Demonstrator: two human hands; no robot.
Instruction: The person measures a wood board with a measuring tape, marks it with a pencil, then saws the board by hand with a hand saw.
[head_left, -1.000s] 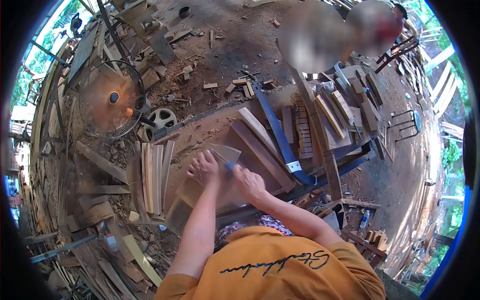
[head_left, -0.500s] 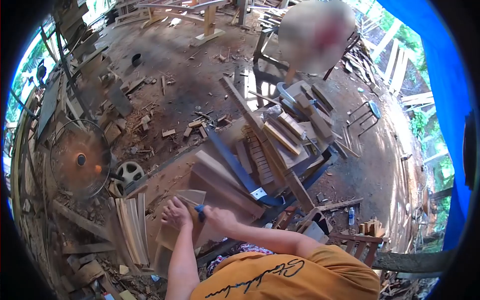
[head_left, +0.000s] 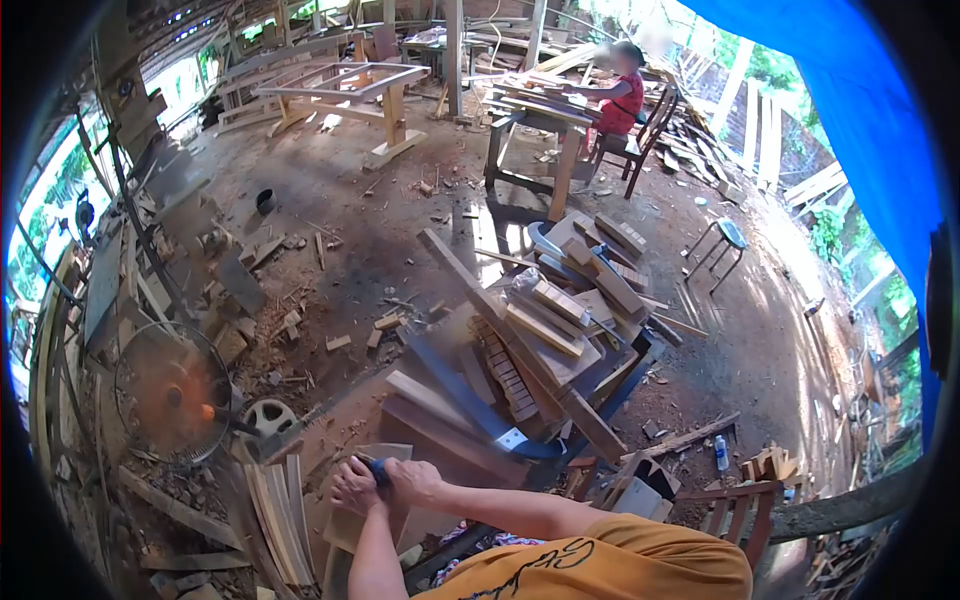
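Note:
My left hand (head_left: 357,487) rests at the top of a flat wooden piece (head_left: 345,528), its fingers bent over a small dark blue object (head_left: 376,467). My right hand (head_left: 414,481) is closed round the other side of that blue object, close beside my left hand. What the blue object is cannot be made out. A pale board (head_left: 383,452) lies just beyond the hands. Long thick planks (head_left: 455,440) lie to the right of them, and a bundle of thin wood strips (head_left: 277,520) stands to the left.
A fan (head_left: 174,395) is at the left. A blue metal bar (head_left: 455,385) and a heap of wood blocks (head_left: 560,310) lie ahead right. Farther off, a person in red (head_left: 622,100) sits at a wooden table (head_left: 540,115). A stool (head_left: 728,235) stands right.
The view has tilted up, showing more of the far workshop and the seated person. My hands have come closer together around the blue object.

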